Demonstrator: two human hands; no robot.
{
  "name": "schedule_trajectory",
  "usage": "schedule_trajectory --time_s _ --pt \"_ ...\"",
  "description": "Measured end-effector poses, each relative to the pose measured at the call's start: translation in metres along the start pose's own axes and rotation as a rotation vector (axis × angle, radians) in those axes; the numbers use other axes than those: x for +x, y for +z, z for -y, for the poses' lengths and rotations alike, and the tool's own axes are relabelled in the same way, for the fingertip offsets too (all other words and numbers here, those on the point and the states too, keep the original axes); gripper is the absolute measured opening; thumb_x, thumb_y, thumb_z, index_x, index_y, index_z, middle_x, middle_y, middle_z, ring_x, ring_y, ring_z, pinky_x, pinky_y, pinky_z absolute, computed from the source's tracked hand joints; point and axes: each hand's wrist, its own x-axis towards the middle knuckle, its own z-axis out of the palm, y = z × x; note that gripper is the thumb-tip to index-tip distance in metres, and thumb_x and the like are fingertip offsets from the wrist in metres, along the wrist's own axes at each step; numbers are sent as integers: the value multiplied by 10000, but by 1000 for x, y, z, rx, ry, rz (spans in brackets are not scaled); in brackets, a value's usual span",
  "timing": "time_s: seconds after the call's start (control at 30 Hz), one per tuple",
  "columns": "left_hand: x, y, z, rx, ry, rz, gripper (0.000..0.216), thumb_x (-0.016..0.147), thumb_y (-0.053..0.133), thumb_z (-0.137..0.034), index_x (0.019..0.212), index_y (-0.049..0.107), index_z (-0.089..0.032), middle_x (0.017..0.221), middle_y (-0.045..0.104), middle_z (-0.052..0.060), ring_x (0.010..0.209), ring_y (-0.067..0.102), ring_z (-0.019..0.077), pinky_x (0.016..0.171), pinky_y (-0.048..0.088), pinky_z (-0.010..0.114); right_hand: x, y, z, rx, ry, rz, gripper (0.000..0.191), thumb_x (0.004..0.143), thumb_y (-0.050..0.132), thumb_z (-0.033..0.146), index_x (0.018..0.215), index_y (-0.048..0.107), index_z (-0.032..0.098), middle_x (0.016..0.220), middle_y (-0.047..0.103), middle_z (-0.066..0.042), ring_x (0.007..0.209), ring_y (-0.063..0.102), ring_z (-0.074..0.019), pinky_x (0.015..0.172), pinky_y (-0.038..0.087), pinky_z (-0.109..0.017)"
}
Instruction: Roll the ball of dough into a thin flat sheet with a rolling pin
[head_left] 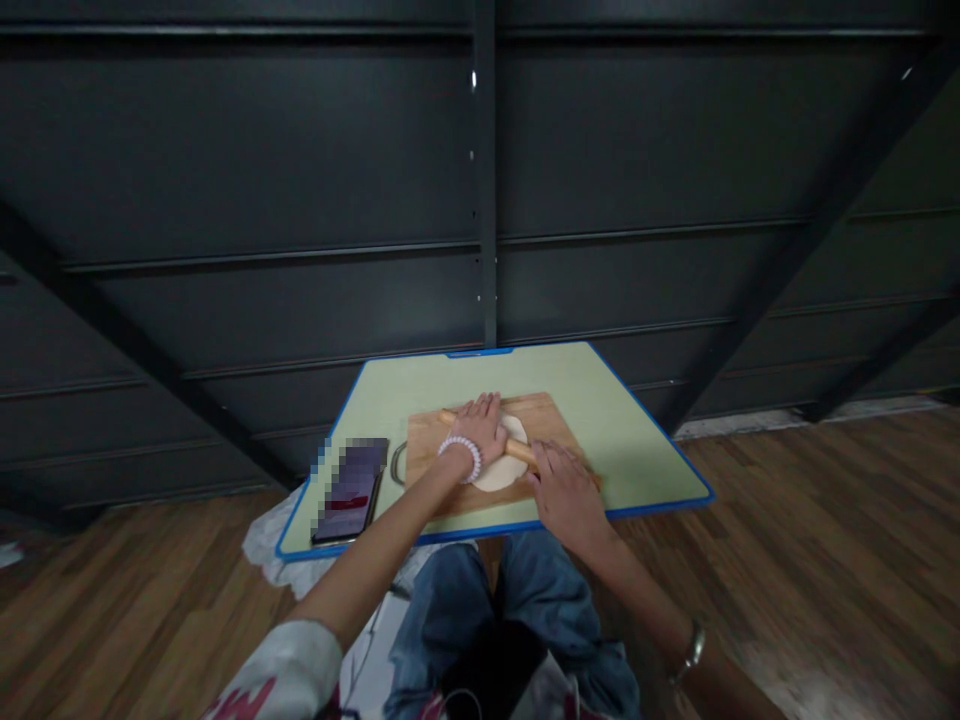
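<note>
My left hand (pixel 478 428) lies over a wooden rolling pin (pixel 520 452), its fingers stretched forward and the palm pressing down. At the pin's near right end, the fingers of my right hand (pixel 568 492) are closed over the wood. Beneath the pin is a flat, pale round of dough (pixel 501 474), partly covered by my left hand and the pin. The dough rests on a wooden board (pixel 427 455). The pin runs at a slant from upper left to lower right.
The board sits on a pale green folding table (pixel 637 455) with a blue rim. A phone (pixel 352 495), partly pixelated, lies at its left. Beside the board is a curved metal loop (pixel 397 464). A dark panelled wall (pixel 337 150) stands behind the table. My legs (pixel 450 610) are below.
</note>
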Motion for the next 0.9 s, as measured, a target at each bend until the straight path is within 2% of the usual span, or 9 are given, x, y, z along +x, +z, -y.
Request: schedule_trajectory --time_s 0.13,0.37,0.5,0.6,0.7,0.8,0.9 --pt "-20 -3 1 -4 0 -8 588 894 289 -363 1380 304 -32 1418 379 180 1318 341 225 1091 242 351 -9 -8 7 -4 -40 11 452 891 419 230 1323 416 98 1290 520 -157 1219 447 -256 1050 344 -415" --pt "-66 -9 0 -32 51 -88 644 905 287 -491 1379 315 -55 1413 389 166 1299 350 252 1096 224 383 -28 -8 24 -93 -84 -6 553 795 376 27 1346 397 61 1377 438 -170 1310 339 -263 1073 318 -429" --pt "-90 -15 -7 -25 35 -91 641 900 304 -508 1373 327 -77 1383 421 161 1271 370 264 1088 225 410 -28 -6 19 -86 -126 -2 520 818 355 34 1334 415 57 1391 425 -162 1321 323 -262 1066 326 -433" --pt "-106 -17 -15 -10 -12 -94 613 902 345 -432 1388 300 -60 1352 443 169 1256 375 278 1071 242 429 -15 -8 6 -40 -178 20 451 878 333 86 1316 440 73 1371 454 -152 1300 358 -249 1063 317 -449" --pt "-114 -19 -22 -15 -78 -86 577 896 367 -361 1392 300 -74 1332 464 154 1224 403 277 1039 290 429 9 -10 -9 39 -199 52 391 928 297 153 1253 504 88 1272 549 -147 1211 463 -233 1058 310 -459" --pt "-104 -23 -26 -30 -153 -65 529 904 335 -370 1355 366 -95 1313 486 144 1201 432 269 1000 343 427 36 -6 -16 157 -200 97 386 945 275 200 1223 526 107 1200 595 -130 1140 515 -200 1001 386 -372" --pt "-83 -24 -26 -23 -222 -57 598 897 325 -419 1386 310 -75 1375 426 167 1256 387 289 992 351 460 59 4 -9 179 -179 97 438 946 252 224 1333 411 95 1330 496 -139 1241 423 -197 1026 347 -379"
